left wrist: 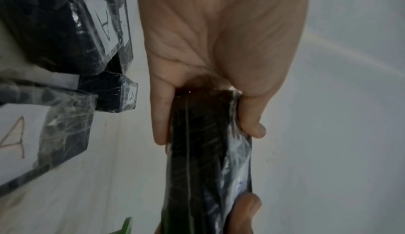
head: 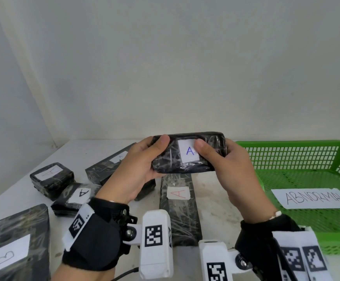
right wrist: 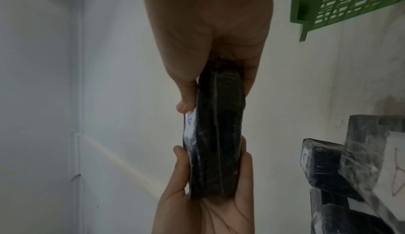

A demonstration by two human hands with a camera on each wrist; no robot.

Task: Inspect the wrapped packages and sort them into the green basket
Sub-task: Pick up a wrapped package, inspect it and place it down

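A black plastic-wrapped package (head: 175, 159) with a white label marked A is held up above the table by both hands. My left hand (head: 142, 163) grips its left end, thumb on the front face. My right hand (head: 223, 159) grips its right end, thumb partly over the label. The left wrist view shows the package (left wrist: 197, 151) edge-on between fingers and thumb; so does the right wrist view, where the package (right wrist: 219, 125) runs between both hands. The green basket (head: 298, 147) stands at the right, with a paper sign reading ABNORMAL (head: 315, 197) on its floor.
Several more wrapped packages lie on the white table: a long one labelled A (head: 179, 207) under the hands, a small cube (head: 51, 179), another A package (head: 73, 197), a long box (head: 108, 165), and a large one labelled B (head: 13, 244) at front left. A wall stands behind.
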